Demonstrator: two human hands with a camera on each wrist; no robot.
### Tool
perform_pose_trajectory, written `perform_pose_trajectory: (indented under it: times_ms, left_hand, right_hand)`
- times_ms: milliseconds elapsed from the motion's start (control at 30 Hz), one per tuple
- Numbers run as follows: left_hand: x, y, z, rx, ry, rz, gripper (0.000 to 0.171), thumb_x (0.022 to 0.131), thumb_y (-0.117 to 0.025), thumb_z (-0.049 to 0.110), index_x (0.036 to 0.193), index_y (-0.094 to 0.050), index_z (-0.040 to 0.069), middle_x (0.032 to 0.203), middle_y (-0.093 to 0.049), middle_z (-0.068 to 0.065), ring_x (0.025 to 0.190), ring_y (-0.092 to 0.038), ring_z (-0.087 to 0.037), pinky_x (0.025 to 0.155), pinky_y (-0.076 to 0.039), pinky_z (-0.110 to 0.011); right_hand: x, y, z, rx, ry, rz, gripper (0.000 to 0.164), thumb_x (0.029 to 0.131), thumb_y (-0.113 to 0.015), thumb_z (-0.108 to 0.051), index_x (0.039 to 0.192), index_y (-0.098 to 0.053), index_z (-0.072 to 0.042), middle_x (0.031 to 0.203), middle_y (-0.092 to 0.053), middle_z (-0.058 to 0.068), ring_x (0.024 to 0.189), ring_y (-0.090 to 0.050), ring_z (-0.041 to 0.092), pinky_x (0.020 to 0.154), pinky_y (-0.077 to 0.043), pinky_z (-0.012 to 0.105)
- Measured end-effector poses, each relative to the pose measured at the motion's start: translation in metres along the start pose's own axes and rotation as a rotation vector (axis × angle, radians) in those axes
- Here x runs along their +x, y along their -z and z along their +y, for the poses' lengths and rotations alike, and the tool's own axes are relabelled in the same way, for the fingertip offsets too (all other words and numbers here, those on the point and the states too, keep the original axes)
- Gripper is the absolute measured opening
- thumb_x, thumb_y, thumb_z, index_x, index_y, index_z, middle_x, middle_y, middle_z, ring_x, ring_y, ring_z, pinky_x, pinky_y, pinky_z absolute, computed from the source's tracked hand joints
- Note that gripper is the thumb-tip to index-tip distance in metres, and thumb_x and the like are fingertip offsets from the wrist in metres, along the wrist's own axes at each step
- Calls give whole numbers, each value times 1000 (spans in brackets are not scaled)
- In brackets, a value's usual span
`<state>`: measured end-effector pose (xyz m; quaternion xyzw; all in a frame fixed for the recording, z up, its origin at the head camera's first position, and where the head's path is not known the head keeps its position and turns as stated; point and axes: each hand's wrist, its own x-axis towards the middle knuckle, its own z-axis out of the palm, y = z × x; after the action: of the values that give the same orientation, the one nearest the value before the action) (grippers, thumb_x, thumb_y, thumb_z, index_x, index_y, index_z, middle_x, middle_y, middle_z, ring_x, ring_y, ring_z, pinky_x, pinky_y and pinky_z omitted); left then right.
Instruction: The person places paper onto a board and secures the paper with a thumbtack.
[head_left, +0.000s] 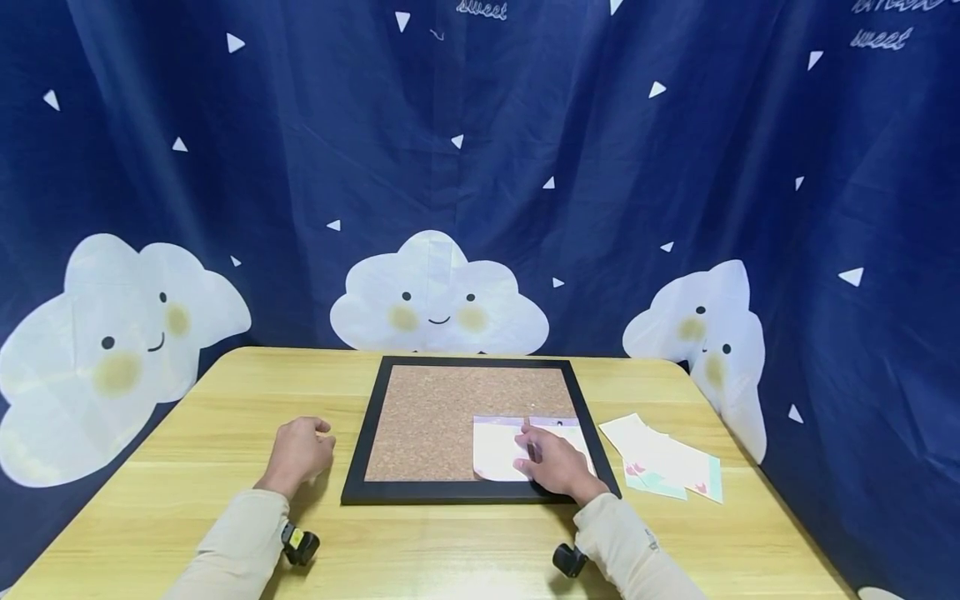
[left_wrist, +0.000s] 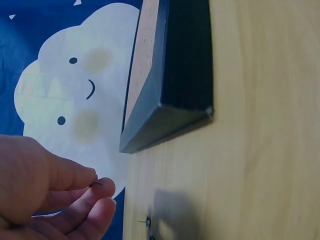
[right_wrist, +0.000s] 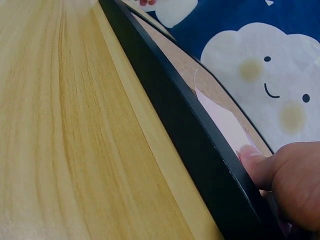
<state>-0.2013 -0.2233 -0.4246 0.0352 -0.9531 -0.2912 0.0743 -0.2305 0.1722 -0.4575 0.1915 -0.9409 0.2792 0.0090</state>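
Observation:
Near the left edge of the corkboard (head_left: pixel 427 417), my left hand (head_left: pixel 300 452) is raised over the table. Its thumb and index finger pinch a small dark thumbtack (left_wrist: pixel 97 183), as the left wrist view shows. On the board's lower right lies a pale card (head_left: pixel 495 450) with a purple top strip. A black tack (head_left: pixel 559 423) sits at the card's top edge. My right hand (head_left: pixel 558 463) rests on this card, thumb and fingers touching it; its palm side is hidden in the head view. The thumb (right_wrist: pixel 255 165) lies on the card in the right wrist view.
Several overlapping cards (head_left: pixel 663 458) with mint edges and pink prints lie right of the board. Loose tacks (left_wrist: pixel 148 221) lie on the table by its left side. A black frame (head_left: pixel 465 493) borders the cork. A blue cloud-printed curtain (head_left: pixel 450 192) hangs behind the table.

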Motion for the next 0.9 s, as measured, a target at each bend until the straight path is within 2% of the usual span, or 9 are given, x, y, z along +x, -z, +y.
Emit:
perform_pose_trajectory:
  times_ms: [167,267,500,667,900]
  left_hand:
    - [-1,-2,3,-2,-40,50,10,88,-61,3,82,-68,-1,76,-65,-7,77,-59,-27,71,-50,-46]
    - [-1,-4,5,-3,-58,65,9,86,-61,2,78,-66,2,75,-62,-6,77,-58,-27,71,-48,-46]
    - [-1,-6,8,-3,-60,68,10,86,-60,0,84,-69,-4,78,-65,-8,78,-61,-28,73,-50,-48]
    - [-2,-6,7,-19,-61,48,8,87,-62,-1,83,-69,-3,77,-65,-8,78,-60,-28,72,-50,-47]
    - [-1,-7,5,-32,-62,43,14,88,-60,-1,95,-70,-9,87,-68,-15,85,-62,-33,78,-50,-49]
  right_hand:
    - [-1,0,0,5,-6,3,33,87,-74,-21,117,-66,-8,139,-53,13,117,-57,33,94,-47,51]
    - [-1,-1,1,9,-16,7,32,88,-73,-21,117,-67,-9,137,-55,12,114,-59,32,91,-48,50]
    - [0,-2,4,14,-25,6,33,87,-73,-22,117,-67,-10,140,-52,11,120,-55,34,94,-46,51]
    - [0,-3,4,10,-54,2,33,87,-74,-24,117,-67,-13,142,-52,6,121,-54,32,89,-48,52]
    - [0,-3,3,17,-42,4,33,86,-74,-23,116,-67,-12,141,-52,8,121,-54,33,90,-47,52]
